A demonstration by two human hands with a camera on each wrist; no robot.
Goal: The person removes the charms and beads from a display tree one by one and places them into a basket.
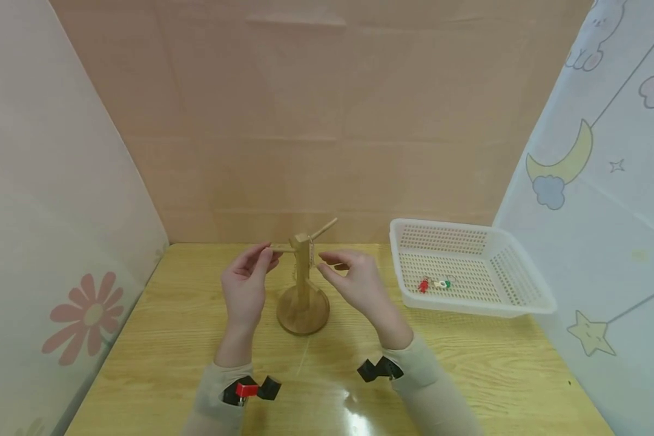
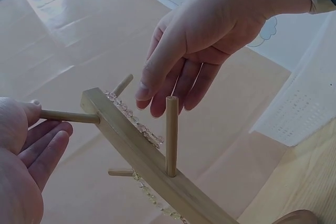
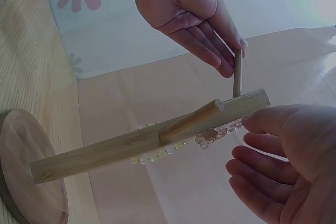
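A wooden stand [image 1: 303,284] with a round base and several pegs stands upright on the table. My left hand [image 1: 245,287] pinches the end of its left peg [image 2: 68,116] between thumb and fingers. From a peg on the far side hangs a pink beaded bracelet [image 2: 135,120]. My right hand [image 1: 356,278] is right beside this bracelet, its fingers loosely bent with nothing held; whether a fingertip touches the beads I cannot tell. Lower on the post, a yellowish beaded bracelet [image 2: 152,198] hangs from another peg, partly hidden by the post.
A white perforated basket [image 1: 469,306] sits on the right of the wooden table [image 1: 185,315]. Inside it lie a small red keychain [image 1: 423,285] and a white-and-green one [image 1: 442,284]. A paper-covered wall stands behind, with patterned panels on both sides.
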